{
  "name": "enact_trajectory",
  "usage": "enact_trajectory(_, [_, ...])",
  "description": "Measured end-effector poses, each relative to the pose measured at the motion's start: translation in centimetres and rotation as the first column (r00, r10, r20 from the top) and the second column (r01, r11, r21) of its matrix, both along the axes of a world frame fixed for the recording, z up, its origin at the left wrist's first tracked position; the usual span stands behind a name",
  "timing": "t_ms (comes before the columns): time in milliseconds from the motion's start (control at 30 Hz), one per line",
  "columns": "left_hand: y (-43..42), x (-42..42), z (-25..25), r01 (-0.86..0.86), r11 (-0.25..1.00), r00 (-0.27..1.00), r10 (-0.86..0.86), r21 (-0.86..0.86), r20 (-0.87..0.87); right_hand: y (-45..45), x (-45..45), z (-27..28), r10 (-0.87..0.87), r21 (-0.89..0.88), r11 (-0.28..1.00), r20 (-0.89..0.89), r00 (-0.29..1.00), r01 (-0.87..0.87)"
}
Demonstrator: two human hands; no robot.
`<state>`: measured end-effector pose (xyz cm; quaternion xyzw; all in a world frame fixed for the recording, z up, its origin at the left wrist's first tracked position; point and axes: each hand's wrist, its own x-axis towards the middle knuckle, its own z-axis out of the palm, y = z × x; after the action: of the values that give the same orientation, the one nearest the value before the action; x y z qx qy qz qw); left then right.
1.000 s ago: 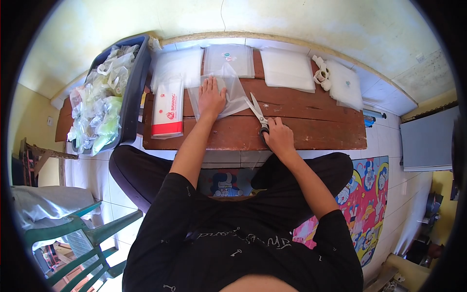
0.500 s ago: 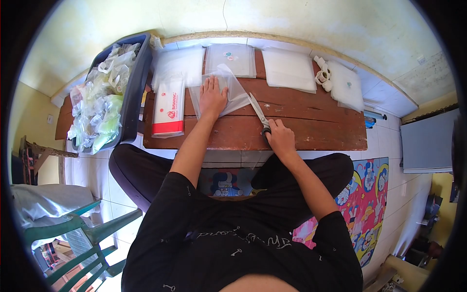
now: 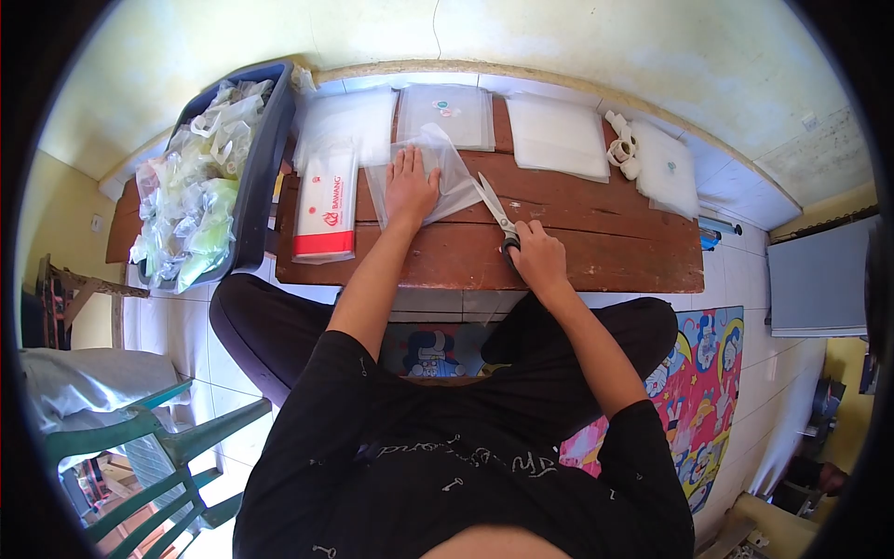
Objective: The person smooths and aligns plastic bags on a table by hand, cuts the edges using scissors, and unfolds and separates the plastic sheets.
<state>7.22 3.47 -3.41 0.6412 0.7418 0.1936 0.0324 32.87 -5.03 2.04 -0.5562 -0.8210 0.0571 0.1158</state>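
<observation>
My left hand (image 3: 410, 191) lies flat, fingers stretched out, on a clear plastic sheet (image 3: 452, 186) on the brown wooden table (image 3: 596, 252). My right hand (image 3: 537, 258) is closed round the black handles of the scissors (image 3: 498, 210), whose blades are parted and point away from me, close to the sheet's right edge. Left of my left hand lies a red and white pack (image 3: 326, 210) marked BAWANG. Behind the sheet is a stack of clear plastic (image 3: 447, 119) with small labels on it.
Plastic stacks lie at the back left (image 3: 358, 116), back right (image 3: 559, 135) and far right (image 3: 666, 168), with white rolls (image 3: 621, 146) between the right two. A dark tub (image 3: 261, 177) of plastic bags stands left. A green chair (image 3: 182, 443) is at lower left.
The view has shifted a little, so the table's things appear slightly further right. Both hands keep their places, the left on the sheet and the right on the scissors.
</observation>
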Motion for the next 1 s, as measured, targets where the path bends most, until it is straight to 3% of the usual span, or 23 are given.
enact_trajectory(767, [0.0,0.0,0.0,0.005,1.000,1.000,-0.005,0.002,0.009,1.2,-0.5,0.3,0.020,0.054,0.998,-0.027,0.999,-0.019])
enact_trajectory(1000, [0.0,0.0,-0.2,0.003,1.000,1.000,-0.003,0.008,-0.006,0.1,0.6,-0.6,-0.013,-0.026,1.000,-0.043,0.999,0.012])
